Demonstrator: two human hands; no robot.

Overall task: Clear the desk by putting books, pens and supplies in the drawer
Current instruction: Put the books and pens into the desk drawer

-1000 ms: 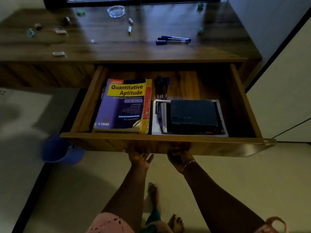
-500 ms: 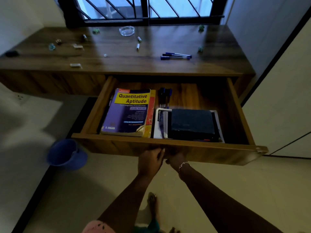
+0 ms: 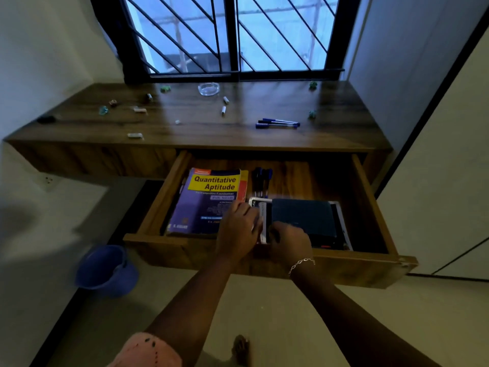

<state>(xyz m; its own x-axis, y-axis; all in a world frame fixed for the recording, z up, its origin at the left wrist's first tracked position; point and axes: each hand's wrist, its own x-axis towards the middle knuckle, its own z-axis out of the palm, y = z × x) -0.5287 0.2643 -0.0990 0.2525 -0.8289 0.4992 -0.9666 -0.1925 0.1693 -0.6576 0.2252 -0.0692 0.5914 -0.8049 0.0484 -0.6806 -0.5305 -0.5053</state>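
Both hands have come up from under the drawer front and now sit inside the drawer point(image 3: 161, 197), over the books. The view has also tipped up, so more of the window point(image 3: 232, 35) shows.

The left hand point(image 3: 239, 229) lies across the gap between the Quantitative Aptitude book point(image 3: 206, 197) and the spiral notebook point(image 3: 262, 210), its fingers bent over the notebook's left spine edge and holding it. The right hand point(image 3: 289, 239), with a bracelet point(image 3: 300, 263) at the wrist, is knuckles up at the near left corner of the dark diary point(image 3: 301, 218). Its fingers are curled under, and I cannot tell whether they grip anything.

The diary lies flat on top of the notebook, right of centre in the drawer, and the big book lies flat on the left. A few drawer pens point(image 3: 262, 181) lie behind the notebook, beside the big book.

Three blue pens point(image 3: 277, 123) are on the desk point(image 3: 344, 123), right of centre. Also there: two white caps point(image 3: 223, 110), a glass dish point(image 3: 208, 89) near the window, erasers point(image 3: 135, 135) and small bits on the left.

A blue bucket point(image 3: 105, 268) stands on the floor, left of the drawer.
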